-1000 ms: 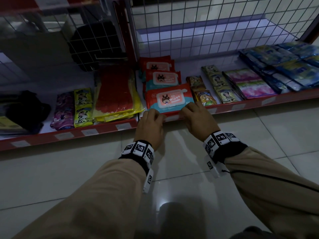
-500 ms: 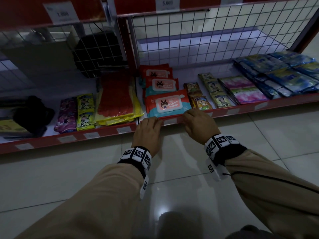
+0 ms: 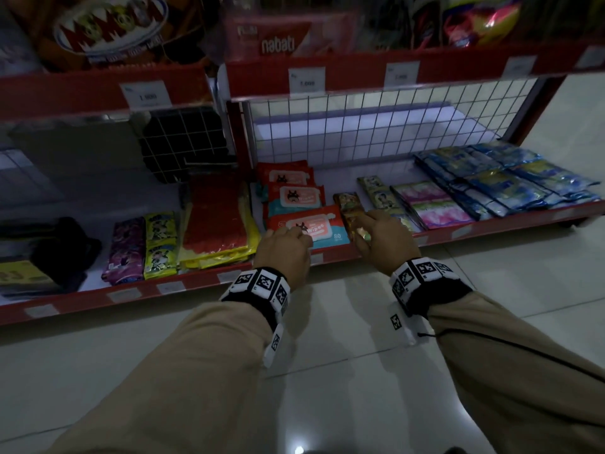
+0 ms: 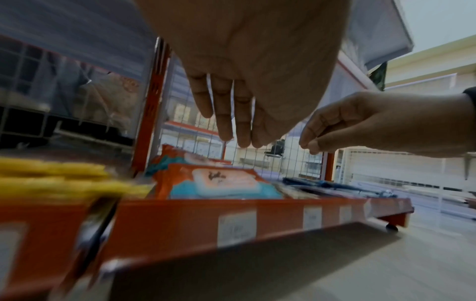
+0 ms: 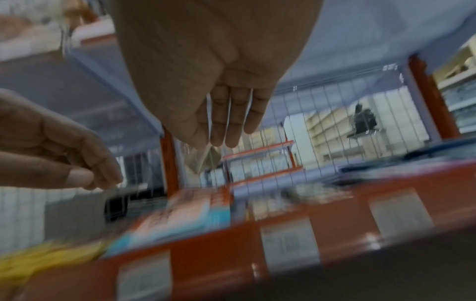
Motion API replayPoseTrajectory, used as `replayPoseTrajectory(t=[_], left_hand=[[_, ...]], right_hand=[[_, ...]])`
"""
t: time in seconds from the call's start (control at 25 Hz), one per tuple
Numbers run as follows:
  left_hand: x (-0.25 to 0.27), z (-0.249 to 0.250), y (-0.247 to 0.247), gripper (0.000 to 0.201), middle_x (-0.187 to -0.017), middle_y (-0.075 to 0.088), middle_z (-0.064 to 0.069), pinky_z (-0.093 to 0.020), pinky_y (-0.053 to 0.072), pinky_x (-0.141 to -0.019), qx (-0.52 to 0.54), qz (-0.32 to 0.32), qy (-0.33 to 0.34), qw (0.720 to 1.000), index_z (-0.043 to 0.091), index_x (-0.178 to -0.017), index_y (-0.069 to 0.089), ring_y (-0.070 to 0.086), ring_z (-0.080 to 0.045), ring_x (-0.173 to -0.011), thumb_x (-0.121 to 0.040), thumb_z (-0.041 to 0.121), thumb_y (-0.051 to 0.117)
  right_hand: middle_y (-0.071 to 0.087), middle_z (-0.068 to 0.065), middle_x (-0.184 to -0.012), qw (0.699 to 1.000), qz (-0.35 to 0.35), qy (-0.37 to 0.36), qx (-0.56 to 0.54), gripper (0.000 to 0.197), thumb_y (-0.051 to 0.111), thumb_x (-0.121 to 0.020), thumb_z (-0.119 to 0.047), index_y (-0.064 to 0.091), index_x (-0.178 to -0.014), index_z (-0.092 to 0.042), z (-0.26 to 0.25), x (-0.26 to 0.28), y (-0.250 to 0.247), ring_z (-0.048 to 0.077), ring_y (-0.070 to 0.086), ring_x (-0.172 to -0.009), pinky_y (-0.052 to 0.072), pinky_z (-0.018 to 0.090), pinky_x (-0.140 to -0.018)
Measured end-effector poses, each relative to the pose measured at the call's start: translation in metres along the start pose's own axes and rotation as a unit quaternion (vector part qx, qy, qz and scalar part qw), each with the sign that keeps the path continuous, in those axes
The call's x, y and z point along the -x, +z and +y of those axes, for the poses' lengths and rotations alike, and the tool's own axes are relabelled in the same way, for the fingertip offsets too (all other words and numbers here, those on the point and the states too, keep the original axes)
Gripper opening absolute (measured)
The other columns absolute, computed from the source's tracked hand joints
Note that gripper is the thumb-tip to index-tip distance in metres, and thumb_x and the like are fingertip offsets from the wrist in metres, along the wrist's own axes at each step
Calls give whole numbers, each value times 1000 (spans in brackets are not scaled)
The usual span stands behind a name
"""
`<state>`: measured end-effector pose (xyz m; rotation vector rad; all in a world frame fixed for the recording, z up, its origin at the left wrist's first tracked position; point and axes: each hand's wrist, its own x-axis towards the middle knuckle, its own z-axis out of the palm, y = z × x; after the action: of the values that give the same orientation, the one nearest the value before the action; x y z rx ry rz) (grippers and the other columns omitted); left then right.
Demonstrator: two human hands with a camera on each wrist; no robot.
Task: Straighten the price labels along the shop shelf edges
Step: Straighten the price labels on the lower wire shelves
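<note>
The red bottom shelf (image 3: 376, 253) carries wipes packs (image 3: 307, 224), snack sachets (image 3: 160, 247) and blue packets (image 3: 510, 178).

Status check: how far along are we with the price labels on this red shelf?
Looks done: the white price label below the orange wipes pack sits square on the red lower shelf edge. In hand: nothing; the left hand and right hand hover open above that edge. Left to check: the upper shelf's white labels, too dim to judge.
</note>
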<state>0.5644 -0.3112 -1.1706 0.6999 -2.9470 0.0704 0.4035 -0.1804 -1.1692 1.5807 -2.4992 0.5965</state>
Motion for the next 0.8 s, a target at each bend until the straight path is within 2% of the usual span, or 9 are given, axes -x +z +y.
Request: replayPoseTrajectory(t=[0.12,0.28,0.44,0.56,0.68,0.8], left_hand=[[-28,6,-50,30,-121,56,-1,-38,36,-91,-8,54,47,997,22,-118,59,48,-25,-113,-92,30,46],[-60,18,-121,30,-113,60,-2,-39,39,-89,14,135,102,985,21,-116,61,53,-25,-106,-91,27,46],[-80,33,-172,29,-114,59,-1,-38,38,-88,21,191,147,970,21,-116,60,51,-24,-106,-91,29,47],[-91,34,-191,29,-116,58,-1,-38,37,-87,33,214,158,963,22,-117,59,50,-24,-106,-93,32,46],[-104,39,-199,29,-117,57,-1,-38,37,-88,25,229,170,958,21,-117,59,49,-24,-109,-94,34,46],[-117,53,-195,30,-117,54,-2,-37,36,-87,19,246,169,954,20,-116,59,45,-24,-110,-92,35,48]], right_hand=[[63,13,-103,997,76,20,-5,18,61,-85,-17,67,-101,-9,-6,-22,-46,33,58,-92,42,32,-70],[63,8,-102,988,151,38,-22,18,59,-88,-20,65,-103,-13,-17,-42,-109,25,60,-90,49,36,-74],[61,7,-102,986,161,51,7,18,57,-90,-21,64,-105,-13,-23,-49,-155,23,59,-89,50,38,-75],[62,6,-103,983,168,65,23,18,56,-91,-21,63,-106,-14,-18,-52,-171,23,58,-91,47,34,-73],[62,4,-99,975,202,87,19,16,57,-90,-20,63,-103,-15,0,-52,-178,22,58,-87,37,26,-69],[63,3,-96,970,223,94,1,14,59,-89,-19,63,-101,-15,28,-48,-178,20,59,-82,43,28,-68]])
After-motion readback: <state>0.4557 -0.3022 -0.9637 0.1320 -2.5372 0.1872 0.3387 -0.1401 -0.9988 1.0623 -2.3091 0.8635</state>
